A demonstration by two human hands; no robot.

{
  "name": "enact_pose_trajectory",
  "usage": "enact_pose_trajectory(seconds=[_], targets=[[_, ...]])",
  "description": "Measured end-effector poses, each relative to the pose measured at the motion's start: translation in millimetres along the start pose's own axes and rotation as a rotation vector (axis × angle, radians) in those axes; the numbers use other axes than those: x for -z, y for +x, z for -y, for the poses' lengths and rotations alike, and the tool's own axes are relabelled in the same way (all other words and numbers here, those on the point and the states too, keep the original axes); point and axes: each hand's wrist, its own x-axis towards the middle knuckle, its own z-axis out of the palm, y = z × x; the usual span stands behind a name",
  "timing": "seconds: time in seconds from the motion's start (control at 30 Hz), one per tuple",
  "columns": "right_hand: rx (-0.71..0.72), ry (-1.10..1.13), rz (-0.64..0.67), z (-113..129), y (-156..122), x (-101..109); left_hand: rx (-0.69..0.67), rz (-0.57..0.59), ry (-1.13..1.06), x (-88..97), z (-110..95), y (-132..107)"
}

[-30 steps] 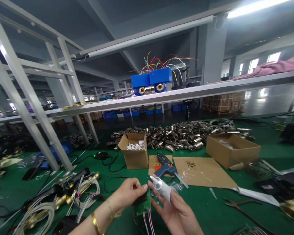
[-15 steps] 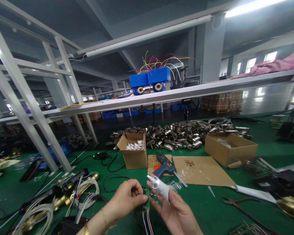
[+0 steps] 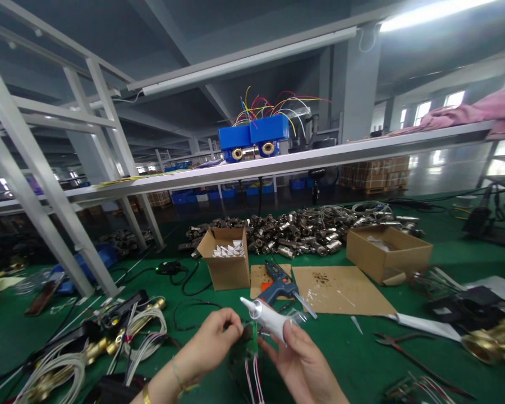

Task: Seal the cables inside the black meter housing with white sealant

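My left hand (image 3: 210, 342) is curled, its fingertips pinching the edge of a small green circuit board (image 3: 251, 343) with red and white wires (image 3: 252, 381) hanging below it. My right hand (image 3: 305, 367) grips a white squeeze tube (image 3: 266, 316), nozzle pointing up and left above the board, while its fingers also steady the board from the right. Both hands are low in the middle of the view, over the green table (image 3: 362, 359).
A blue glue gun (image 3: 280, 285) lies on cardboard sheets (image 3: 340, 289) behind the hands. Two open cartons (image 3: 225, 264) (image 3: 389, 255) stand before a heap of metal fittings (image 3: 303, 230). Cables and brass valves (image 3: 109, 342) lie left; pliers (image 3: 398, 345) lie right. Blue boxes (image 3: 255, 137) sit on the shelf.
The circuit board has turned from facing me to edge-on between my hands. The tube stays in my right hand. The view has shifted slightly.
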Motion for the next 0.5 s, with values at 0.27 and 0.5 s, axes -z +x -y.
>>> enact_pose_trajectory(seconds=[0.27,0.5], targets=[[0.064,0.039,-0.207,9,-3,3,0.144,-0.02,-0.659,8.3,-10,-2],[0.084,0.022,-0.345,19,-32,40,-0.079,-0.415,-0.283,11.6,44,25]])
